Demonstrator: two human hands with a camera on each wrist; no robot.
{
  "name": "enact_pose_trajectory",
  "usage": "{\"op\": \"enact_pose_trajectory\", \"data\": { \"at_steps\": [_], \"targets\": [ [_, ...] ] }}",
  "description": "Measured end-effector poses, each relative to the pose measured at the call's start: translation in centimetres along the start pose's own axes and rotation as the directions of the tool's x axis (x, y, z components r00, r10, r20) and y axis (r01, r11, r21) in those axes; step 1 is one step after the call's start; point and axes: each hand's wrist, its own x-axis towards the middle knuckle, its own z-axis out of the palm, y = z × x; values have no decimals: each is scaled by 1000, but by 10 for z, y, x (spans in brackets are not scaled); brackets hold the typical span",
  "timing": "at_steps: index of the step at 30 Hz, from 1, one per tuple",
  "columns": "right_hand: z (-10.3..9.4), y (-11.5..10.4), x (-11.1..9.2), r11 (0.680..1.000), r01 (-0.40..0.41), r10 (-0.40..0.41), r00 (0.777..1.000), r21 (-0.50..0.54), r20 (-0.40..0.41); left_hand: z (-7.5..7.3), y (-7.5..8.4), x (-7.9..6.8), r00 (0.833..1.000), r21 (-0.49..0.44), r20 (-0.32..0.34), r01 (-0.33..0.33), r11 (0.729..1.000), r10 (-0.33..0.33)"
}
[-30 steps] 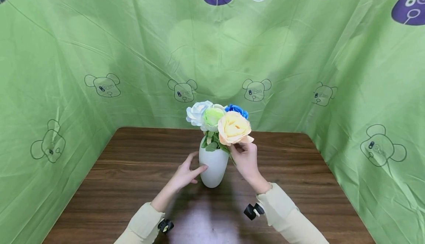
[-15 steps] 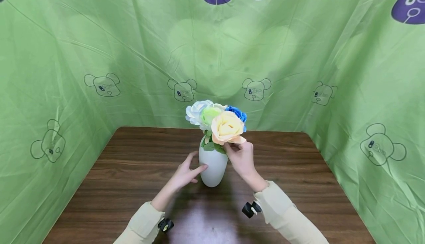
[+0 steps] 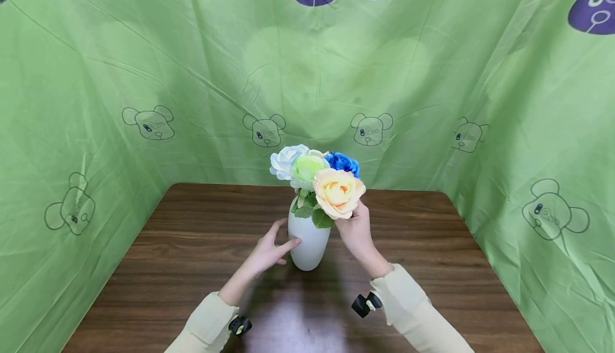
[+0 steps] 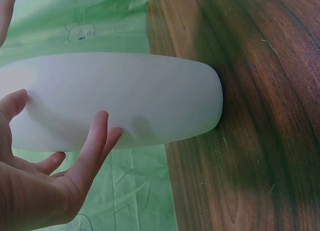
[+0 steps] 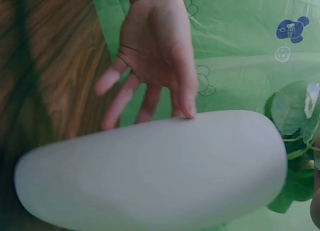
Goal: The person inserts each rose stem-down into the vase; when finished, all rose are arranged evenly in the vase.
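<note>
A white vase (image 3: 308, 243) stands upright on the wooden table, filled with artificial flowers. My left hand (image 3: 266, 251) holds its left side, thumb in front and other fingers spread about the wall; in the left wrist view, fingertips (image 4: 101, 118) overlap the vase. At the vase's right rim, my right hand (image 3: 356, 233) grips the peach rose (image 3: 339, 193) just under its bloom, the fingertips hidden behind the petals. Behind it are a green flower (image 3: 309, 167), a pale blue flower (image 3: 284, 161) and a blue rose (image 3: 344, 163). Green leaves (image 5: 290, 111) hang over the rim.
The dark wooden table (image 3: 192, 246) reaches back to a green cloth (image 3: 206, 75) printed with bear figures, which encloses it on the back and both sides. Small black devices (image 3: 367, 305) sit at both wrists.
The peach rose first shifted left with my right hand, then back right, and its bloom now tilts lower and faces forward. My left hand and the vase have stayed put.
</note>
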Motion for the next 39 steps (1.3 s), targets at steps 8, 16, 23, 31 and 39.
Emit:
{"op": "enact_pose_trajectory", "data": {
  "at_steps": [8,16,23,31,39],
  "targets": [
    [5,5,-2,997,-77,76,996,-4,-43,0,2,0,1000,9,-4,3,1000,-3],
    [4,11,-1,995,-95,95,995,3,-7,0,0,-2,1000,9,3,5,1000,-5],
    [5,11,-1,988,-106,108,994,-115,10,0,2,-2,1000,2,-1,0,1000,0],
    [6,16,-5,988,-106,110,994,-112,27,0,1,-2,1000,6,-6,-4,1000,4],
    [-6,27,-10,994,-80,81,997,-68,18,-1,-1,-2,1000,5,-5,-9,1000,9]
  ]
}}
